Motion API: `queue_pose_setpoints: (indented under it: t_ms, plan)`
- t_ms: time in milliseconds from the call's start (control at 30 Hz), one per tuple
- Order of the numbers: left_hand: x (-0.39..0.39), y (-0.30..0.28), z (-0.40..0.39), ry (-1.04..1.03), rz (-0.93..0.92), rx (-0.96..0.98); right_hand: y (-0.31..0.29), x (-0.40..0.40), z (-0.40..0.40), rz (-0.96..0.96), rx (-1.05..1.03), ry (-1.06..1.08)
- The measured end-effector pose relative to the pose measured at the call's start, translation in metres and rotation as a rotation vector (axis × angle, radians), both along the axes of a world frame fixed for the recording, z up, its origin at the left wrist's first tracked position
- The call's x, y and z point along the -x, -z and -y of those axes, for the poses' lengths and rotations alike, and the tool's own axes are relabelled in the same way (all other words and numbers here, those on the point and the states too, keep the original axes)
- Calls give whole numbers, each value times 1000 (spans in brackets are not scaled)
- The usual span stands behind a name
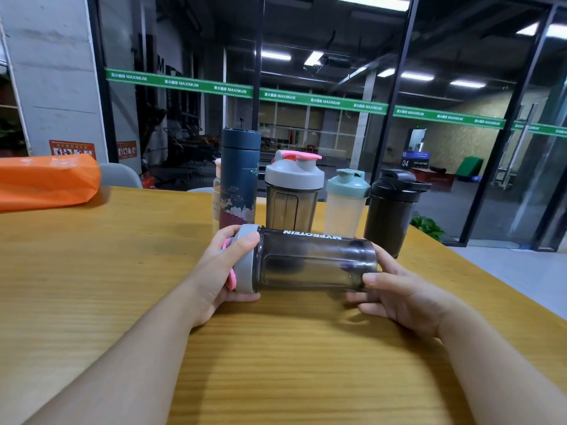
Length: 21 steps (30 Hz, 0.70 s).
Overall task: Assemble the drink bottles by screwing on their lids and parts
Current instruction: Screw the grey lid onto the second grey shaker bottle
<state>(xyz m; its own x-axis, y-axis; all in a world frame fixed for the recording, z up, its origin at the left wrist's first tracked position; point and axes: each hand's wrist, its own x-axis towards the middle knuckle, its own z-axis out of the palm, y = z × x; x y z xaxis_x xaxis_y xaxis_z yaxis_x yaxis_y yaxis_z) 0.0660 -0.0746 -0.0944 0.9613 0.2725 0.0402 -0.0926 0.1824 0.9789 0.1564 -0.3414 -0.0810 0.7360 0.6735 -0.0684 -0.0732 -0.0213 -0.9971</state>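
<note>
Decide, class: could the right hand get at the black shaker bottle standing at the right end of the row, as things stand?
Probably yes. The black shaker bottle stands just beyond the right hand with bare table between, but that hand now grips the smoky bottle and must let go first.

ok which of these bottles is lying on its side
The smoky MYPROTEIN shaker, held sideways between both hands; the others stand upright behind it.

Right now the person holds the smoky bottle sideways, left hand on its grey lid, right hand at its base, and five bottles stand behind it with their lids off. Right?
Not quite. The head view shows those standing bottles capped. The rest holds: left hand on the grey lid, right hand at the smoky bottle base.
</note>
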Motion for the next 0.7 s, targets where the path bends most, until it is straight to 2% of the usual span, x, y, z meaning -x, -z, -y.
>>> queue_pose_setpoints:
  t_ms: [267,600,700]
  plan:
    - [1,-2,1,19,5,-18,1,0,-7,-2,57,92]
    - [3,-4,3,31,5,-49,-2,-3,-12,-7,283,118]
    - [3,-2,2,27,11,-42,-1,-3,-14,-30,251,114]
